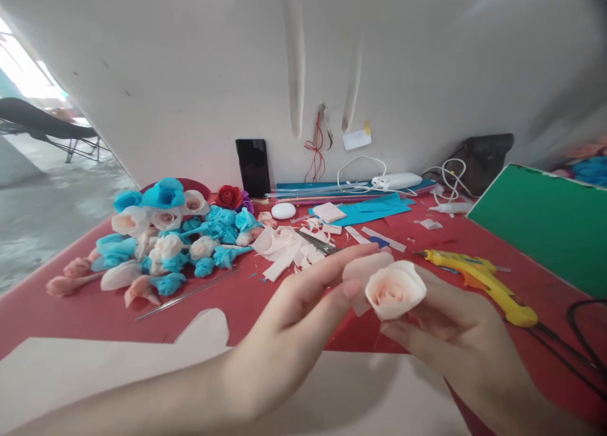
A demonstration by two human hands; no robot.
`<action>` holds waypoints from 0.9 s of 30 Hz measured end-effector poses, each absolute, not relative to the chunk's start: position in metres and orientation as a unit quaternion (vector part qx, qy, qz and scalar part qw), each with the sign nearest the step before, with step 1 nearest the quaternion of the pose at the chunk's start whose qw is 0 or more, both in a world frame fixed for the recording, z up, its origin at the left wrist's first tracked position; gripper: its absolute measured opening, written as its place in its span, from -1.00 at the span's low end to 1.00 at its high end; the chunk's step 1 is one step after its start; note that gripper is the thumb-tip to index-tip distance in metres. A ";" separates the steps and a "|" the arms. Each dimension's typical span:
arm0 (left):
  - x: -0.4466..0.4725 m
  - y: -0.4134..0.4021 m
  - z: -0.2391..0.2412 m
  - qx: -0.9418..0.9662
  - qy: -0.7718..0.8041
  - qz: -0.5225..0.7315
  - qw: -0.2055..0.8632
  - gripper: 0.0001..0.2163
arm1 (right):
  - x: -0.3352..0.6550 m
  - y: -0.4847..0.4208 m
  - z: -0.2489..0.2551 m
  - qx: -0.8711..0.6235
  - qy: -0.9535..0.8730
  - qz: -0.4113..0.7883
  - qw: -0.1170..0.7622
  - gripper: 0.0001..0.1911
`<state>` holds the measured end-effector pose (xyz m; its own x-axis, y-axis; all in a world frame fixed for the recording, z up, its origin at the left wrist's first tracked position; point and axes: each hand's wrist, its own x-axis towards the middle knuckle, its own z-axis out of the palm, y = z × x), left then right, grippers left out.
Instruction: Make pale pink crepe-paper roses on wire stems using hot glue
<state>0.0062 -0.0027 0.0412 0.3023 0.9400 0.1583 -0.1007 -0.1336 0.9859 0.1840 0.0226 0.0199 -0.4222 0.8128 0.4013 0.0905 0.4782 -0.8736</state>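
My right hand holds a pale peach paper rose from behind, its open bloom turned toward me. The rose's stem or base is hidden by the fingers. Just left of the bloom, my left hand pinches a loose, pale paper petal between thumb and fingers. The petal's edge overlaps the back of the rose; whether it is attached there I cannot tell. Under both forearms lies a large pale sheet, and a cut petal-shaped piece rests at its far edge.
A yellow glue gun lies right, its cord trailing off. Blue, white and pink paper flowers are heaped left. Scissors lie among paper scraps. A green board leans at right; a phone stands against the wall.
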 end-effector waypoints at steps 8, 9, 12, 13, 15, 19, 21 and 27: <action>0.017 -0.007 0.049 0.568 0.390 0.496 0.528 -0.73 | 0.179 0.016 0.015 -0.403 -0.681 0.470 0.392 -0.88; 0.018 -0.008 0.048 0.557 0.385 0.501 0.539 -0.73 | 0.179 0.016 0.015 -0.409 -0.677 0.475 0.387 -0.87; 0.017 -0.010 0.044 0.527 0.366 0.513 0.570 -0.75 | 0.180 0.015 0.016 -0.410 -0.682 0.475 0.376 -0.86; 0.016 -0.011 0.042 0.519 0.359 0.517 0.579 -0.76 | 0.180 0.015 0.016 -0.407 -0.689 0.469 0.374 -0.88; 0.013 -0.012 0.038 0.500 0.353 0.523 0.593 -0.79 | 0.182 0.016 0.015 -0.401 -0.707 0.455 0.363 -0.89; 0.012 -0.013 0.034 0.461 0.341 0.519 0.634 -0.73 | 0.186 0.019 0.012 -0.397 -0.726 0.438 0.352 -0.85; 0.013 -0.013 0.036 0.453 0.320 0.514 0.654 -0.67 | 0.186 0.020 0.011 -0.390 -0.729 0.442 0.348 -0.81; 0.018 -0.012 0.040 0.468 0.359 0.505 0.630 -0.64 | 0.180 0.022 0.015 -0.411 -0.728 0.412 0.362 -0.69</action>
<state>0.0177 -0.0118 0.0405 0.2313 0.9727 0.0205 -0.2995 0.0512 0.9527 0.1805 0.0223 0.0154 -0.3994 0.8973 0.1879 0.3005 0.3217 -0.8979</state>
